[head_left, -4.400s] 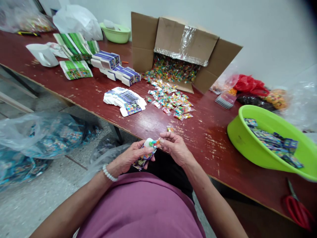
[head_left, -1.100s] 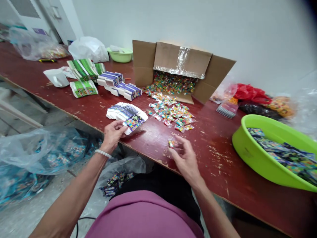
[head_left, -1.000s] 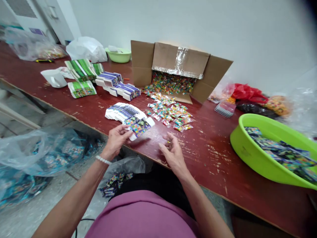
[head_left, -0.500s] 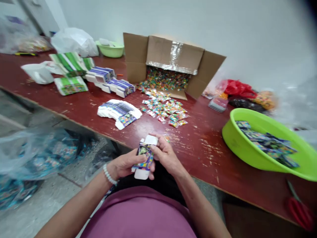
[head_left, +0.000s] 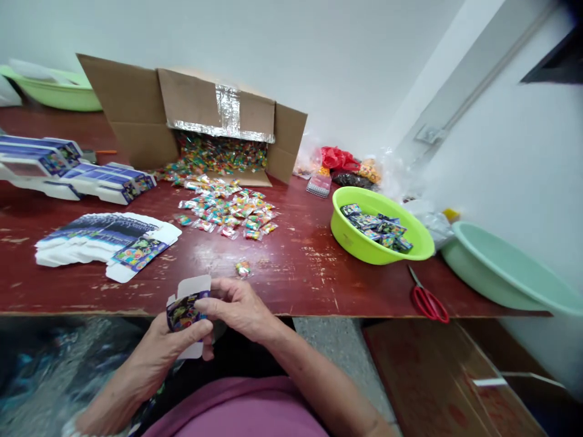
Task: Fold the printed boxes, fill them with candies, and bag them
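head view: left hand [head_left: 157,349] clasps the small dark-purple printed cardboard box [head_left: 182,312], thumb on the front face. right hand [head_left: 239,306] pinches the same box near its upper right. box is over the lap at the near edge of the dark red tabletop [head_left: 296,285], white flaps out top and bottom. one multicoloured clear-wrapped candy [head_left: 243,269] lies just beyond the right hand. fanned stack of flat purple-and-white cartons [head_left: 91,240] at left; lime-green plastic basin [head_left: 387,258] holding small dark printed packs [head_left: 378,227] at right.
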### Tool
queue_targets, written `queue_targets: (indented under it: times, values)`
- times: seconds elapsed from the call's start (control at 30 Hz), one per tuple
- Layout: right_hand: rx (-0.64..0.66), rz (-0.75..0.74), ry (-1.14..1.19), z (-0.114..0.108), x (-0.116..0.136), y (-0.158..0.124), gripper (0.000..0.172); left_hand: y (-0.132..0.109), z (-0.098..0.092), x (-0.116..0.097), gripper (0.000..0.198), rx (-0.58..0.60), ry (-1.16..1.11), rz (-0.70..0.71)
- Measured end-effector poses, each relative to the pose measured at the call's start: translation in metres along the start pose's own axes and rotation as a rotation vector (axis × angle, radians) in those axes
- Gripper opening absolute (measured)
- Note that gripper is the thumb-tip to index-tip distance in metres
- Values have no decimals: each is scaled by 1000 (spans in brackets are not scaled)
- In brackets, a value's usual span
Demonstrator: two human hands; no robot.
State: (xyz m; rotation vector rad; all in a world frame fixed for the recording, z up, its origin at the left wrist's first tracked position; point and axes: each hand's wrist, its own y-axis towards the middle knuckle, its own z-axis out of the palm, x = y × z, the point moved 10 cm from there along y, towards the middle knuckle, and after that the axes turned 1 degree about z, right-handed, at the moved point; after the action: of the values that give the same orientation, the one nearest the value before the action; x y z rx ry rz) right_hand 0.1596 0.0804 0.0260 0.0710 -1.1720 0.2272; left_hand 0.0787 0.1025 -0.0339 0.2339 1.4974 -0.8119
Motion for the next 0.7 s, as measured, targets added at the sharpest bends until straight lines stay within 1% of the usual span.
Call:
queue_targets:
  times: [0.1,0.17,0.2,0.23,0.27,0.3,0.33,0.37,0.4,0.43,0.47,0.57,0.63,0.7]
  values:
    - [-91,42,-113,-12,-11,-2,35,-5,11,1,40,69,-93,-13]
    - [-201,6,-250,-23,-10,-4,33,-11,21,2,47,144,-198,-46]
    - [-281,-56,-354,-30,-3,-7,32,-14,26,2,52,178,-250,-57]
    - [-406,-166,-493,-37,11,-13,35,-17,29,1,56,213,-283,-59]
    - [-504,-290,-652,-39,28,-21,41,-19,31,0,60,239,-298,-55]
    - [-542,-396,-802,-33,41,-27,43,-21,32,-1,62,252,-292,-38]
    - [-518,-476,-935,-23,49,-30,40,-22,31,-2,63,254,-263,-17]
    - [-454,-523,-1044,-11,53,-30,33,-23,29,-4,63,245,-214,7]
    - [-375,-533,-1122,-2,52,-29,26,-23,27,-6,62,233,-152,33]
    - [-309,-513,-1168,4,49,-27,21,-24,25,-7,62,217,-82,56]
    - [-269,-474,-1189,6,46,-25,20,-24,24,-9,62,206,-15,70]
    - [-240,-357,-1159,2,38,-21,22,-26,25,-11,63,224,96,66]
    - [-204,-342,-1102,2,36,-21,14,-29,28,-11,60,262,106,52]
    - [-132,-336,-1018,6,34,-23,8,-32,28,-10,54,284,108,45]
